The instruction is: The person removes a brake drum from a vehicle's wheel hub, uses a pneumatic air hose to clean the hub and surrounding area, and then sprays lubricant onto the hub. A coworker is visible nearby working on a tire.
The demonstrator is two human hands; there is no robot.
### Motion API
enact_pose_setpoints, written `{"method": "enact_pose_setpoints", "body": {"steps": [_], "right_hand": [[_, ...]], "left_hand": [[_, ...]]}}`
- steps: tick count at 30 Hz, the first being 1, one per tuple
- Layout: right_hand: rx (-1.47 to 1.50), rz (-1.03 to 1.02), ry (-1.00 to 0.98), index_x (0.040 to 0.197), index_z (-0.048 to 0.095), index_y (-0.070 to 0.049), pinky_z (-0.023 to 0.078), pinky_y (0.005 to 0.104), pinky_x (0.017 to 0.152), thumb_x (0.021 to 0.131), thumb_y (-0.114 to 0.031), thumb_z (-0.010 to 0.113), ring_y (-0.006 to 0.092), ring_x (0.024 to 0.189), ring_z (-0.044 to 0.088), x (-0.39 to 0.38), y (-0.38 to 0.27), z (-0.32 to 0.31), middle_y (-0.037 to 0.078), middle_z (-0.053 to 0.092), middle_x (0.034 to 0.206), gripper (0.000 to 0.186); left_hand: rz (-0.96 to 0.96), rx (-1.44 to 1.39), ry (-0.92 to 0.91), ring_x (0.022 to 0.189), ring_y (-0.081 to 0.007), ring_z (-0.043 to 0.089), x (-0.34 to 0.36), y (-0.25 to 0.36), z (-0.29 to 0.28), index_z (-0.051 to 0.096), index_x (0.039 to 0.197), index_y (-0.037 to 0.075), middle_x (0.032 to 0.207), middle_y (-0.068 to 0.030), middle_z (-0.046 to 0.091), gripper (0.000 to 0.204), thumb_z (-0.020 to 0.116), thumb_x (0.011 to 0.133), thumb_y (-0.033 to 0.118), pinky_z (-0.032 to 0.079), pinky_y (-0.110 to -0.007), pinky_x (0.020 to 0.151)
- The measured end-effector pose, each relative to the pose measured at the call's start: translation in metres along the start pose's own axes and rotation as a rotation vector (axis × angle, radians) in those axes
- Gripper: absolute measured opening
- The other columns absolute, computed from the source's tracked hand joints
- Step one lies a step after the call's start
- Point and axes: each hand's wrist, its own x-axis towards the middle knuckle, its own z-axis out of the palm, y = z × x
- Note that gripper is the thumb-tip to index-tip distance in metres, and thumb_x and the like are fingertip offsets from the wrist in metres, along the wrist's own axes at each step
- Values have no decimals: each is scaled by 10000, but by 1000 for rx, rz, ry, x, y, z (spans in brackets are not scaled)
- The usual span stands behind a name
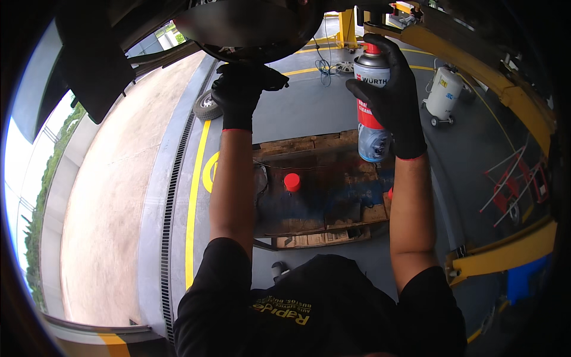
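My right hand (399, 98), in a black glove, is wrapped round a tall spray can (373, 138) with a red, white and blue body. Its index finger lies over the red nozzle at the top. The can stands nearly upright in the air. My left hand (239, 95), also black-gloved, is raised just under a dark rounded vehicle part (250, 30). Its fingers are curled; whatever they grip is dark and blends with the glove. Below, a round red cap (291, 182) rests on a worn, stained work table (315, 208) with cardboard on it.
Dark underbody parts hang overhead. Yellow lift arms (505, 253) reach in from the right. A white wheeled tank (443, 92) and a red trolley (514, 187) stand at the right. A wheel (207, 106) lies left, near a floor drain grate (173, 196). A cable (324, 65) hangs ahead.
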Motion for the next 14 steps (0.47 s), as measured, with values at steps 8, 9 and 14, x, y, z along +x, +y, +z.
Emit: {"method": "enact_pose_setpoints", "body": {"steps": [8,9,14], "right_hand": [[1,-126,97,1398,605,-151,564,422,940,718,-180,872,312,1068,686,-20,40,-14,120,644,1213,731],[-53,-88,141,1399,606,-149,569,417,924,716,-161,874,301,1054,692,-37,50,-31,118,646,1212,734],[367,243,-187,1524,503,-196,570,490,1055,770,-112,878,362,1252,668,-157,120,-121,109,616,1387,846]], "left_hand": [[133,612,13,682,-231,751,-6,26,19,781,1002,27,881,-154,769,354,760,818,329,599,-345,621],[139,325,-53,687,-249,753,-8,27,19,776,1006,11,887,-174,769,339,740,840,305,603,-349,624],[-388,-1263,-454,827,-378,768,-41,18,-5,795,1072,67,1032,-226,789,255,668,965,262,642,-366,786]]}}
